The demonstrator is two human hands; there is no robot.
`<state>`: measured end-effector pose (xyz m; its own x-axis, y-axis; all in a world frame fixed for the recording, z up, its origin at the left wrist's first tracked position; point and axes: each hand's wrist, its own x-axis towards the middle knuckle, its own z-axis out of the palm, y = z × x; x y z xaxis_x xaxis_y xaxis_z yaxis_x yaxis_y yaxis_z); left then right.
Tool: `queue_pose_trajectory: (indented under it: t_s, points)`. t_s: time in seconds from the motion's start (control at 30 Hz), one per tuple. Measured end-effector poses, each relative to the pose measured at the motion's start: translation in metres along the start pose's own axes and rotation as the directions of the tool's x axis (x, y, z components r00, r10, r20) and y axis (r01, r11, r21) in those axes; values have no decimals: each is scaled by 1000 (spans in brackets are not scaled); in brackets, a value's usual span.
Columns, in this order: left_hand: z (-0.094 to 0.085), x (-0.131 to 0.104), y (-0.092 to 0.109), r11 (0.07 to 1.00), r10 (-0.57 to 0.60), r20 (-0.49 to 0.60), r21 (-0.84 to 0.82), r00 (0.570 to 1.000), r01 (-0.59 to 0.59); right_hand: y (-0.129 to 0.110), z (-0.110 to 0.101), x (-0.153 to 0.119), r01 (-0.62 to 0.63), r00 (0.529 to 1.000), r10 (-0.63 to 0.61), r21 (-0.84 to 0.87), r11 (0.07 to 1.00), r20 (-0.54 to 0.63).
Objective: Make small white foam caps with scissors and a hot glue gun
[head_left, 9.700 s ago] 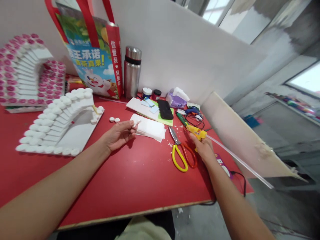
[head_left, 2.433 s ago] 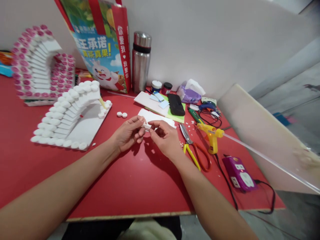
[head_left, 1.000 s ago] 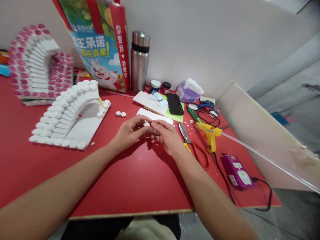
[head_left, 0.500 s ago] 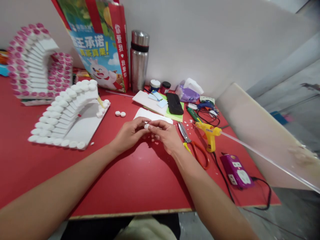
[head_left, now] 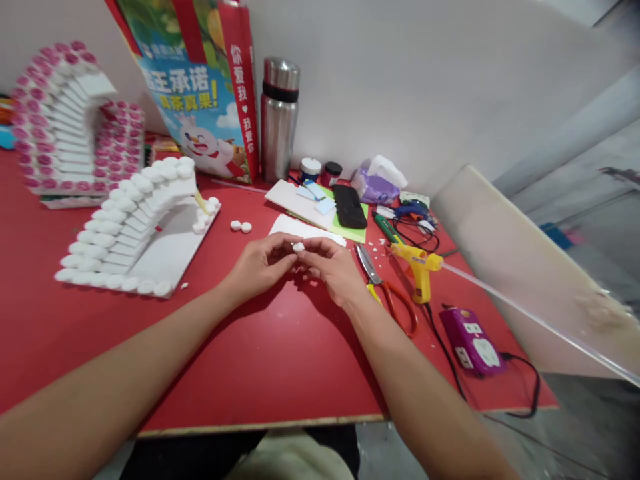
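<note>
Between the fingertips of both hands is a small white rounded piece (head_left: 299,247); its material I cannot make out. My left hand (head_left: 260,267) pinches it from the left, and my right hand (head_left: 333,270) grips it from the right. Small pale crumbs lie beneath the fingers, partly hidden. Two similar white pieces (head_left: 241,227) rest on the red table left of the hands. Further left stands a white stair-like model (head_left: 135,227), edged with rows of such white pieces. White paper (head_left: 307,230) lies just beyond my fingers.
Right of my hands lie red-and-yellow-handled snips (head_left: 400,307), a yellow glue gun (head_left: 420,267) with a long clear stick, and a purple power box (head_left: 473,343). Behind stand a steel flask (head_left: 280,127), a printed bag (head_left: 200,100) and a pink-and-white model (head_left: 40,127). A black case (head_left: 350,207) lies on papers.
The white piece has been turned in my fingertips and shifted slightly up and right; more of its smooth top shows. Both hands still hold it in nearly the same place.
</note>
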<state>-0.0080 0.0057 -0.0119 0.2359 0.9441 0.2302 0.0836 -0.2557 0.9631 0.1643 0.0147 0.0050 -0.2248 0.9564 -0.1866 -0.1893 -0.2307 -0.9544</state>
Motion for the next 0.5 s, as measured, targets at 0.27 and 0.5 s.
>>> queue_pose_trajectory:
  t_s: [0.27,0.5]
  points:
    - [2,4,4,959,-151,-41,-250,988,136,-4,0,-3,190,981,-194,-226,956,1]
    - [3,4,4,961,-140,-49,-249,989,123,2,2,-2,158,987,-159,-133,978,4]
